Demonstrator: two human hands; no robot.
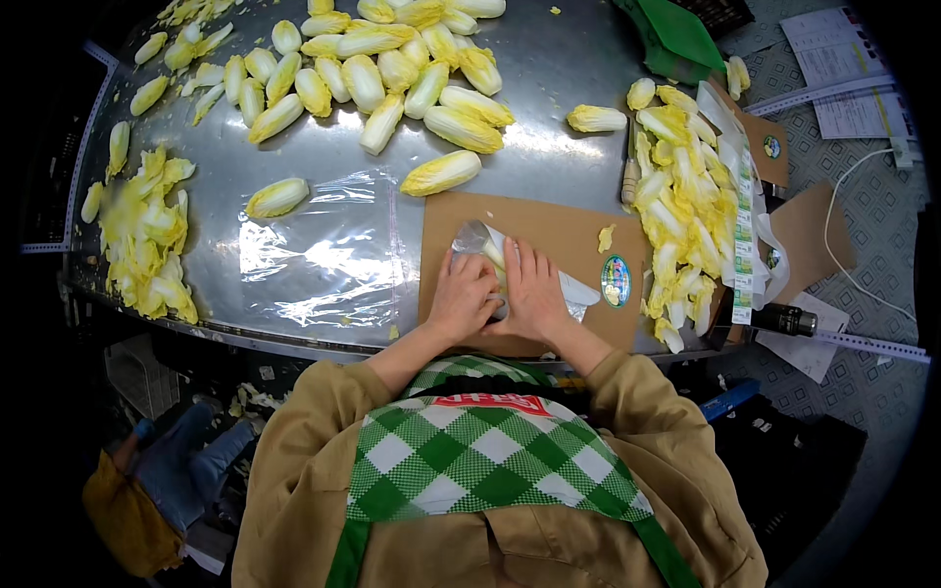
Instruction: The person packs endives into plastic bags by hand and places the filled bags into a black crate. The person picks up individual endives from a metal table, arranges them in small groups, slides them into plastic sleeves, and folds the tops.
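On a brown cardboard sheet before me lies a partly covered pale bundle, with a bit of a cabbage head showing between my hands. My left hand has its fingers curled on the bundle's left side, beside crinkled clear plastic film. My right hand presses over a white sheet, fingers close together and pointing away from me. My hands hide most of the bundle. Left of the cardboard, clear plastic bags or film lie flat on the metal table.
Several baby napa cabbages are heaped at the far side. Loose leaves form piles on the left and right. A wooden-handled tool, a label strip and a green container are at right. Another person's legs show lower left.
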